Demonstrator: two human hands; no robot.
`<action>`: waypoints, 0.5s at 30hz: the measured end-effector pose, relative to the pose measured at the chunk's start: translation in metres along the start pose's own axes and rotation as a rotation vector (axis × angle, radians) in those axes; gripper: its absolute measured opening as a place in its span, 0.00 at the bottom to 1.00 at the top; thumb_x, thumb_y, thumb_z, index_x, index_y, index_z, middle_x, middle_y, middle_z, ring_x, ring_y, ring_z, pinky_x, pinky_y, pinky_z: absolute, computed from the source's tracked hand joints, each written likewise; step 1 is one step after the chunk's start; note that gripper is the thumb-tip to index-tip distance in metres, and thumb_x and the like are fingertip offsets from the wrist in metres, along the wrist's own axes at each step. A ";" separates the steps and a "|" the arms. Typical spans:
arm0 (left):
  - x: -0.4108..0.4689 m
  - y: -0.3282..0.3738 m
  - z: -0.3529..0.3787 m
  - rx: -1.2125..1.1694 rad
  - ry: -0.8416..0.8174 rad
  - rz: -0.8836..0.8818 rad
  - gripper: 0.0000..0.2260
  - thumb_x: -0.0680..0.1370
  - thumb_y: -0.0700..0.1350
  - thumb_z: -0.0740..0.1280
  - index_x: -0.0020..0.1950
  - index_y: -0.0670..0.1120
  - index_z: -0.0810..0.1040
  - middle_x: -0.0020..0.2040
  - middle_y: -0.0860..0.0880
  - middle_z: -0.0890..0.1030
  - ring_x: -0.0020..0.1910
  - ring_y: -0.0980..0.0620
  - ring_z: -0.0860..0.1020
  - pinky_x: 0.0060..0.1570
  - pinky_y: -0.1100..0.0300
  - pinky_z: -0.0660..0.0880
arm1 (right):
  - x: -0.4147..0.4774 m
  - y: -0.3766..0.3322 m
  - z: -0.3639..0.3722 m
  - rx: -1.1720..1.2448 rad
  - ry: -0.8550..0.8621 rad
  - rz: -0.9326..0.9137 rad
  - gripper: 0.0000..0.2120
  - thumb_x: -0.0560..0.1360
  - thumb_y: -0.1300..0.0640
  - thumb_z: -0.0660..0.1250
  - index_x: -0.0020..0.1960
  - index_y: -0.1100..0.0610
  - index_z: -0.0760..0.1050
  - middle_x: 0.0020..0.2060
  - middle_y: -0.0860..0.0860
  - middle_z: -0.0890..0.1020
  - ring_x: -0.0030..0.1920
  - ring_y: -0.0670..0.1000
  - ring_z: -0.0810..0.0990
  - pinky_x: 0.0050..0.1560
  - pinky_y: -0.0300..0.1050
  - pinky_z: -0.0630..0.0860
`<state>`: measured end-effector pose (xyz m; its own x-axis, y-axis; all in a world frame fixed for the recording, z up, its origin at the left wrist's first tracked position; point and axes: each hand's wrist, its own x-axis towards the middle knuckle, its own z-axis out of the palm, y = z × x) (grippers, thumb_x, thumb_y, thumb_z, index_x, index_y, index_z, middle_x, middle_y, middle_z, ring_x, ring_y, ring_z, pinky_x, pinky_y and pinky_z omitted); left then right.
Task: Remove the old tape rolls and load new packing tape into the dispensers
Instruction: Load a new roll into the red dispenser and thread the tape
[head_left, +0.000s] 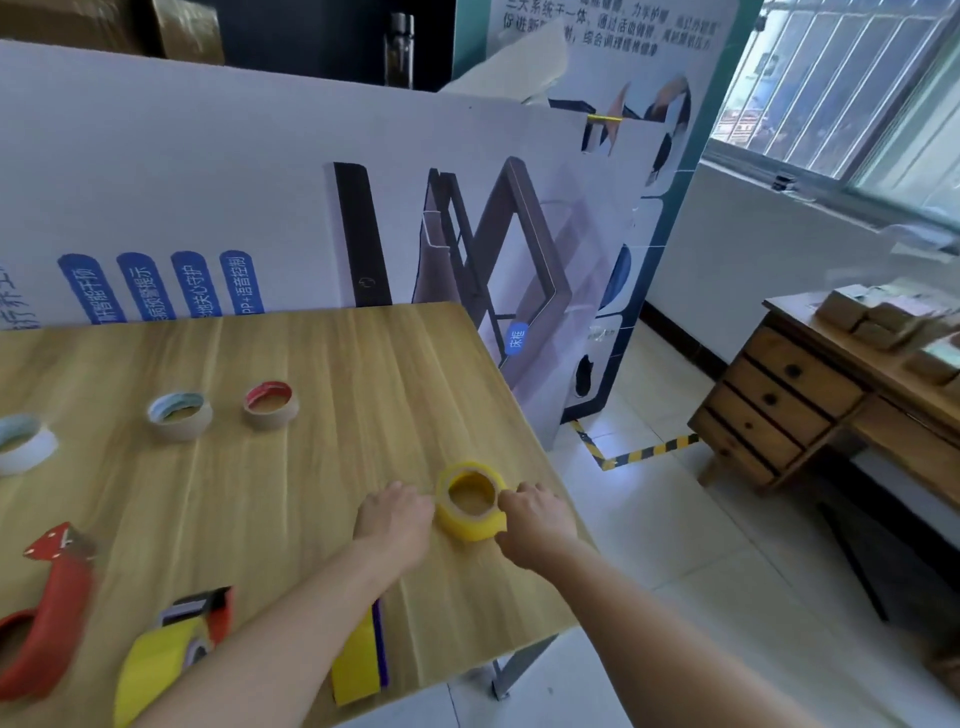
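The round tape roll (457, 526) is yellow, the laminate worktop (311, 364) pale wood-grain, the plastic tape dispenser (57, 608) red, the floor strip (647, 453) striped black and yellow.

Yellow tape roll (467, 527): flat on the table (311, 364), near its right edge, between both hands.
Left hand (397, 519): against the roll's left side; grip unclear.
Right hand (535, 525): fingers curled on the roll's right rim.
Red dispenser (47, 613): near-left corner.
Yellow-taped dispenser (171, 644): near edge, just beside the red one.
Red-cored roll (271, 404): mid-table, well apart from the hands.
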<state>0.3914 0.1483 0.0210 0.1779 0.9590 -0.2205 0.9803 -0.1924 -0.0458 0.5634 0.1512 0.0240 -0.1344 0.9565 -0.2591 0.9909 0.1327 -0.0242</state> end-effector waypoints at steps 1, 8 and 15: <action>0.006 0.005 0.001 0.001 -0.011 -0.006 0.12 0.79 0.43 0.60 0.60 0.47 0.76 0.60 0.48 0.76 0.65 0.46 0.71 0.57 0.52 0.71 | 0.005 0.007 0.001 -0.001 -0.007 -0.005 0.14 0.78 0.55 0.63 0.63 0.54 0.72 0.58 0.54 0.76 0.60 0.56 0.73 0.57 0.49 0.70; 0.056 0.025 0.010 -0.015 -0.088 -0.028 0.12 0.79 0.44 0.61 0.61 0.48 0.75 0.60 0.47 0.75 0.64 0.46 0.71 0.55 0.51 0.71 | 0.046 0.034 0.014 0.023 -0.087 -0.014 0.16 0.79 0.48 0.62 0.62 0.56 0.71 0.59 0.55 0.76 0.61 0.56 0.72 0.58 0.49 0.70; 0.121 0.030 0.033 -0.102 -0.153 -0.051 0.20 0.79 0.45 0.62 0.70 0.49 0.65 0.63 0.47 0.71 0.64 0.46 0.70 0.56 0.51 0.71 | 0.097 0.042 0.034 0.082 -0.207 0.045 0.20 0.79 0.42 0.58 0.61 0.57 0.72 0.58 0.55 0.78 0.60 0.57 0.75 0.54 0.49 0.70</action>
<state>0.4393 0.2516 -0.0397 0.1199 0.9228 -0.3663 0.9928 -0.1144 0.0366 0.5929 0.2405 -0.0346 -0.0936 0.8862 -0.4537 0.9945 0.0617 -0.0847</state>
